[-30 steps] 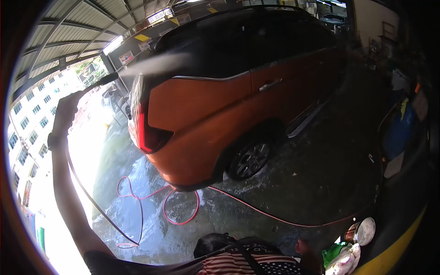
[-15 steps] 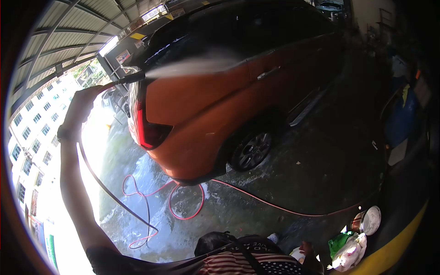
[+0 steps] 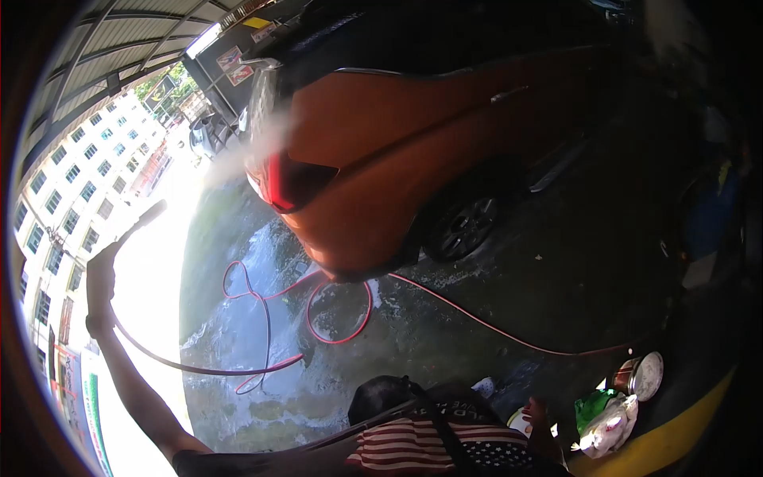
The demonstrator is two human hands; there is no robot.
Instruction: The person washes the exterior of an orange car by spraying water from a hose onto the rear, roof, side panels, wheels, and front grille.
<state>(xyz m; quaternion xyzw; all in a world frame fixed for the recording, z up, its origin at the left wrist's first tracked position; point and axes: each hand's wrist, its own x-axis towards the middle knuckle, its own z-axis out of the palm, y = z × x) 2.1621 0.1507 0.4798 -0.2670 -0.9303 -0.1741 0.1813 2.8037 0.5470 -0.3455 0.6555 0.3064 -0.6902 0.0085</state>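
My left hand (image 3: 101,278) is stretched far out to the left, closed around the grip of a pressure washer gun (image 3: 143,222). Whitish spray (image 3: 250,151) drifts from the nozzle side onto the rear end of an orange car (image 3: 389,151), near its red tail light (image 3: 276,183). A hose (image 3: 183,366) runs from under my left wrist down to the wet floor. Low in the view, my right hand (image 3: 536,413) hangs in front of my body, small and shadowed, its fingers slightly curled and apart with nothing visible in them. A white object (image 3: 518,421) is beside it.
Loops of red hose (image 3: 340,342) lie on the wet, foamy floor (image 3: 230,334) behind the car. At the lower right are a metal pot (image 3: 640,376), a green bag (image 3: 592,408) and a whitish bag (image 3: 610,429) near a yellow stripe (image 3: 675,429).
My left hand and the gun have swung lower and outward, away from the car. The spray has shifted from the side window area to the car's rear corner. My view has turned slightly.
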